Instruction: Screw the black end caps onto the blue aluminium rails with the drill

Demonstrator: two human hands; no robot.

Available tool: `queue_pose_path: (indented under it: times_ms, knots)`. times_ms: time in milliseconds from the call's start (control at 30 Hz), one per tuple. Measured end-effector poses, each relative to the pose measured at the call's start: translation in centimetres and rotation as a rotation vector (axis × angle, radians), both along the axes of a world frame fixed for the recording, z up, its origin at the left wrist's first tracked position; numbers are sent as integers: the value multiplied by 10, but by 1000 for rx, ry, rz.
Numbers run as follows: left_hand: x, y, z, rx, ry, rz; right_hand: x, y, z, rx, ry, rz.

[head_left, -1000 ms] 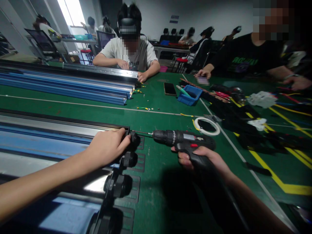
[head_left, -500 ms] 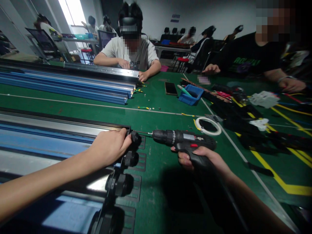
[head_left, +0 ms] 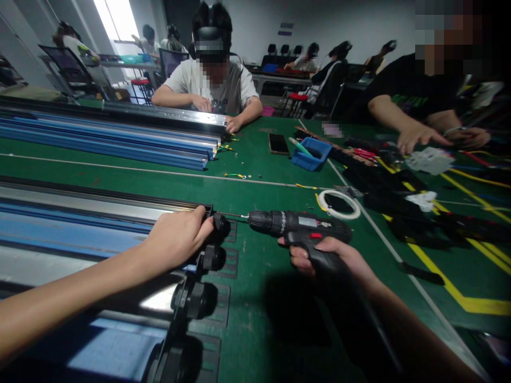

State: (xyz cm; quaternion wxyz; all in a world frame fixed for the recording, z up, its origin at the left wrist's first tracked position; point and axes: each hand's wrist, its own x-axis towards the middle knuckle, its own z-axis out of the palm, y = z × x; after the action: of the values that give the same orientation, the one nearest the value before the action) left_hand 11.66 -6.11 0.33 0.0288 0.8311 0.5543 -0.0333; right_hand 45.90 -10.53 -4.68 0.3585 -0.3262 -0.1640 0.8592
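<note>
My right hand (head_left: pixel 319 255) is wrapped round the handle of a black power drill (head_left: pixel 299 223), which lies level and points left. Its long thin bit (head_left: pixel 231 214) reaches the end plate of the farthest near-side metal profile (head_left: pixel 120 205). At that same end, my left hand (head_left: pixel 179 234) is closed with fingers and thumb on the end plate, beside a black round fitting (head_left: pixel 221 222). More black fittings (head_left: pixel 213 258) line the ends of the nearer profiles. The bit's tip is hard to make out.
Across the green table (head_left: pixel 247 298) lie blue profiles (head_left: pixel 159 143), a phone (head_left: pixel 278 143), a blue bin (head_left: pixel 311 154) and a white ring (head_left: pixel 339 205). Opposite sits a person (head_left: pixel 211 80); another person's hand (head_left: pixel 423 135) is over parts at the right.
The person at the right has moved a hand rightward over the clear plastic parts. The view has shifted slightly; my hands and the drill keep nearly the same pose.
</note>
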Motion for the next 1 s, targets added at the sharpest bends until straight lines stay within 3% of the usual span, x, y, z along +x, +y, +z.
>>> queue_pose_path:
  times_ms: [267,600,1000]
  knots:
    - [0,0,4,-4,-111,72,1,1,-3,36,37,26]
    - [-6,-10,7,127,-150,-5,-1,1,-1,103,53,46]
    - [-8,-3,3,0,-282,-5,0,-1,-3,119,23,34]
